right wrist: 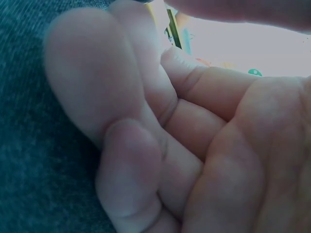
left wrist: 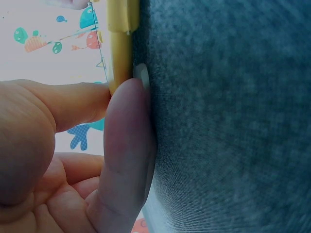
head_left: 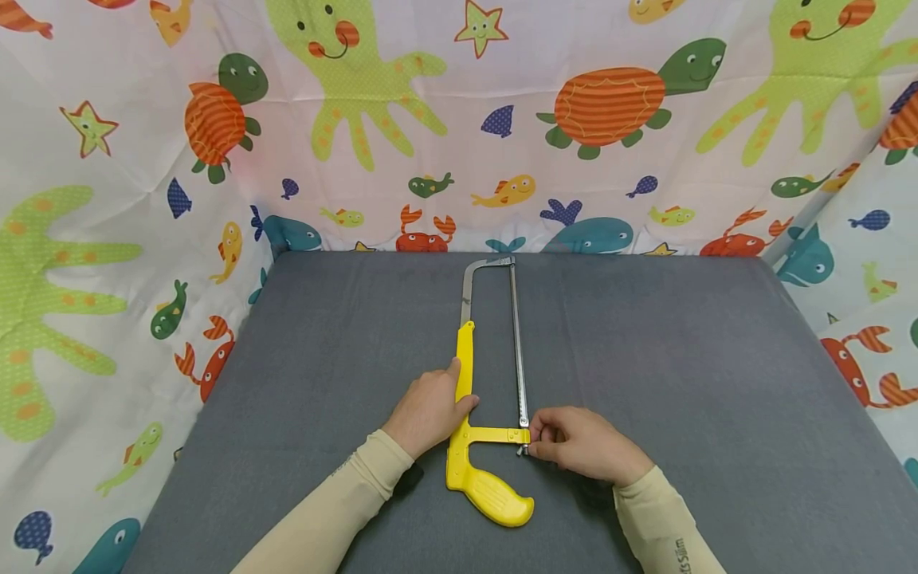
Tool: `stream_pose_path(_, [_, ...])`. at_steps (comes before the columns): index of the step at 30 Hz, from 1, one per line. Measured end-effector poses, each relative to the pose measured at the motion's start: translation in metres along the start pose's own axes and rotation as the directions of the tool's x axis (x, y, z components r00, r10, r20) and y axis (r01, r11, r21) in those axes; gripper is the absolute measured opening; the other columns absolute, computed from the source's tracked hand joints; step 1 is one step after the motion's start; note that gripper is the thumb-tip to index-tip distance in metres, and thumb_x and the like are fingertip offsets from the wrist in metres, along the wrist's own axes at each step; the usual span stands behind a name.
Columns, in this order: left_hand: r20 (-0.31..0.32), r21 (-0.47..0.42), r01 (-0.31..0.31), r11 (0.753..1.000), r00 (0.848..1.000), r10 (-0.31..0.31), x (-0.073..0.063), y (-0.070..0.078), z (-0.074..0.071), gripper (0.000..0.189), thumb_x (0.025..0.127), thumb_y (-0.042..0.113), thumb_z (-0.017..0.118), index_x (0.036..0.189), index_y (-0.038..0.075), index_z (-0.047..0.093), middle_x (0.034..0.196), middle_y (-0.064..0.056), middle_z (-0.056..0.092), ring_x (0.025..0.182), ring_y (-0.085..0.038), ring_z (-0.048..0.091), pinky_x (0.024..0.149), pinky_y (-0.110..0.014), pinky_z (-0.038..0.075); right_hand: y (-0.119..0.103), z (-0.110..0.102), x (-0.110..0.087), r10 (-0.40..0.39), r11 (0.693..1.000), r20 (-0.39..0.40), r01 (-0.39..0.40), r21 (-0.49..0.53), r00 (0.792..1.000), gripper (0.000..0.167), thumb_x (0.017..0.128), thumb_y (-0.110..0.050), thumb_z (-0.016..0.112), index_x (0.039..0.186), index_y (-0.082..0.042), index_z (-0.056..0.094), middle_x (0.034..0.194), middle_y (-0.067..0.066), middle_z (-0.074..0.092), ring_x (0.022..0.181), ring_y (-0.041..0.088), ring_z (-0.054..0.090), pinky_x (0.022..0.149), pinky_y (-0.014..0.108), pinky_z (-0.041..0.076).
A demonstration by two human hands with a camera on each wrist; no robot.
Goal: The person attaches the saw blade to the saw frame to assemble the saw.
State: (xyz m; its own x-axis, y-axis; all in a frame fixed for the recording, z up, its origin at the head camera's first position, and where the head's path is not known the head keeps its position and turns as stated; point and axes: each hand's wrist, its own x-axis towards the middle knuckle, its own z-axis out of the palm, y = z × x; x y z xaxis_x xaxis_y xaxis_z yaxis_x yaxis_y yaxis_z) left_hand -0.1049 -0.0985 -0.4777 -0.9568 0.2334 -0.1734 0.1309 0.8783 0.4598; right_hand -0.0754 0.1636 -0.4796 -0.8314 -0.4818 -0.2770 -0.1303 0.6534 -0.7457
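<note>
A hacksaw (head_left: 498, 496) with a yellow handle lies flat on the grey cloth, its metal bow pointing away from me. My left hand (head_left: 428, 410) grips the yellow part of its frame, thumb on one side and fingers on the other; the left wrist view shows this yellow bar (left wrist: 120, 63) between them. On the right, the blade (head_left: 517, 343) runs down to a short yellow arm with a small wing nut (head_left: 522, 451) at its end. There my right hand (head_left: 591, 442) pinches the end of the arm beside the wing nut. Its curled fingers (right wrist: 92, 73) mostly hide that spot in the right wrist view.
Grey cloth (head_left: 681, 359) covers the table around the saw. A white curtain (head_left: 459, 151) printed with sea animals hangs along the back and both sides, meeting the table's far edge just beyond the saw's tip.
</note>
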Motion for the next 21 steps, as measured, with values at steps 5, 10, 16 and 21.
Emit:
stream_pose_path(5, [0.003,-0.003,0.002,1.0,1.0,-0.002,0.0002,0.0001,-0.0002,0.074,0.103,0.035,0.076,0.161,-0.001,0.047,0.114,-0.014,0.074,0.07,-0.013,0.06,0.063,-0.024,0.053,0.001,0.0002,0.0003,-0.01,1.0,-0.001,0.01,0.02,1.0,0.011,0.096,-0.025,0.08,0.094,-0.02,0.071,0.069,-0.009,0.06,0.056,0.008,0.056,0.055,0.025,0.045])
stream_pose_path(10, [0.005,-0.004,0.003,1.0,1.0,-0.003,0.0004,0.0004,-0.0007,0.074,0.103,0.035,0.076,0.161,-0.001,0.047,0.114,-0.015,0.074,0.071,-0.013,0.061,0.063,-0.024,0.053,0.0001,0.0008,0.0,-0.011,0.999,0.002,0.011,0.049,1.0,0.011,0.096,-0.024,0.08,0.095,-0.017,0.072,0.071,-0.008,0.061,0.056,0.009,0.056,0.055,0.026,0.046])
stream_pose_path(16, [0.002,0.002,0.005,1.0,1.0,-0.005,0.0008,0.0008,-0.0003,0.075,0.103,0.035,0.076,0.161,-0.001,0.047,0.114,-0.015,0.074,0.07,-0.013,0.061,0.062,-0.024,0.053,0.0001,0.0009,0.0,0.0,0.999,0.005,-0.001,0.052,1.0,0.01,0.095,-0.023,0.08,0.094,-0.018,0.072,0.07,-0.007,0.061,0.056,0.01,0.057,0.055,0.026,0.045])
stream_pose_path(21, [0.0,0.005,0.004,1.0,1.0,-0.004,0.0007,0.0006,0.0002,0.074,0.103,0.035,0.076,0.161,-0.001,0.047,0.114,-0.015,0.075,0.069,-0.012,0.06,0.061,-0.024,0.053,-0.0001,0.0005,-0.0002,-0.005,0.999,0.011,0.004,0.051,1.0,0.009,0.096,-0.022,0.08,0.095,-0.017,0.072,0.071,-0.007,0.061,0.057,0.01,0.056,0.055,0.026,0.046])
